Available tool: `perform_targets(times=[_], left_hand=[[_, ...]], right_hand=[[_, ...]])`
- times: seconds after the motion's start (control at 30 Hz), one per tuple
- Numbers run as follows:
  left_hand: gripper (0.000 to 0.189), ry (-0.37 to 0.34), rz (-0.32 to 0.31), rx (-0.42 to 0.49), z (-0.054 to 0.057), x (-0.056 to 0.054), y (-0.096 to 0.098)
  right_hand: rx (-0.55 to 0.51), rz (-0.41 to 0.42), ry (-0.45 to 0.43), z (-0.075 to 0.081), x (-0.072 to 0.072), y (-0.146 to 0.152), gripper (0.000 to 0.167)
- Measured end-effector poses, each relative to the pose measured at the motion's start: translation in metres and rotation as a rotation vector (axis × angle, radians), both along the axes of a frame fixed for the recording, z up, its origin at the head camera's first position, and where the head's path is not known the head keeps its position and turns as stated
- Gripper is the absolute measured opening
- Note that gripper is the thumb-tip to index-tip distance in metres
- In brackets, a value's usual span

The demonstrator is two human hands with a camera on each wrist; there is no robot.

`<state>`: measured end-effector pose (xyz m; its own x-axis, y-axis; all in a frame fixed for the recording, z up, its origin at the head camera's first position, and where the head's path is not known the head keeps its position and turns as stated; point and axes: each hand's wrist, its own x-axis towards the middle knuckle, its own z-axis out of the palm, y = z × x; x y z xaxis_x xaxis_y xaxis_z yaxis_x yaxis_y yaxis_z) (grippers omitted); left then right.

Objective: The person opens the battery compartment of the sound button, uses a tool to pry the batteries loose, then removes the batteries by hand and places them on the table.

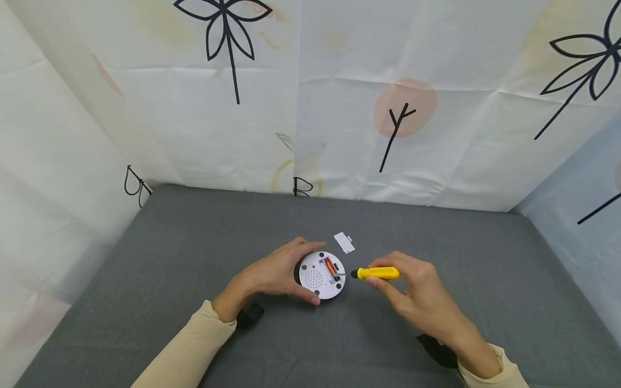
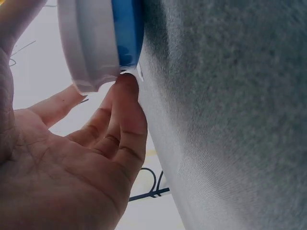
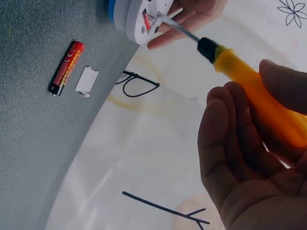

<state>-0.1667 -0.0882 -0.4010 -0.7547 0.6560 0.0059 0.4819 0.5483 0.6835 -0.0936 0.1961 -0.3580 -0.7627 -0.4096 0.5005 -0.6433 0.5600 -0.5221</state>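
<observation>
A round white device (image 1: 329,290) lies with its underside up, showing speaker holes, dark round feet and an uncovered battery compartment with a red battery (image 1: 330,265) in it. Its lower part is blue in the left wrist view. My left hand (image 1: 281,272) grips the device by its rim, thumb at the near side and fingers at the far side. In my right hand (image 1: 412,291) is a yellow-handled screwdriver (image 1: 380,272), pinched between thumb and fingers. The screwdriver's metal tip reaches into the compartment, at the end of the battery.
A small white battery cover (image 1: 344,242) lies on the grey table (image 1: 233,226) beyond the device. Beside the cover, a loose red and black battery (image 3: 66,68) shows in the right wrist view. Patterned white cloth (image 1: 335,108) hangs behind the table.
</observation>
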Motion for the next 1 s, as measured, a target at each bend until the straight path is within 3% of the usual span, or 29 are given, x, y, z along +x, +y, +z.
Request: perform_targets(times=[0.23, 0.53, 0.83, 1.0], left_hand=[[0.102, -0.037, 0.008, -0.014, 0.0001, -0.0002, -0.0006], [0.095, -0.024, -0.045, 0.009, -0.0034, -0.0008, 0.0006], [0.096, -0.075, -0.07, 0.052, -0.0037, 0.0, 0.0052], [0.091, -0.043, -0.06, 0.057, -0.0046, 0.001, 0.0082]], right_hand=[[0.016, -0.065, -0.033, 0.0014, 0.0007, 0.0019, 0.027], [0.018, -0.065, -0.027, 0.0016, 0.0004, 0.0029, 0.027], [0.05, -0.08, -0.037, 0.0021, -0.001, 0.0036, 0.026], [0.063, -0.094, -0.045, 0.0025, -0.0019, 0.0034, 0.025]])
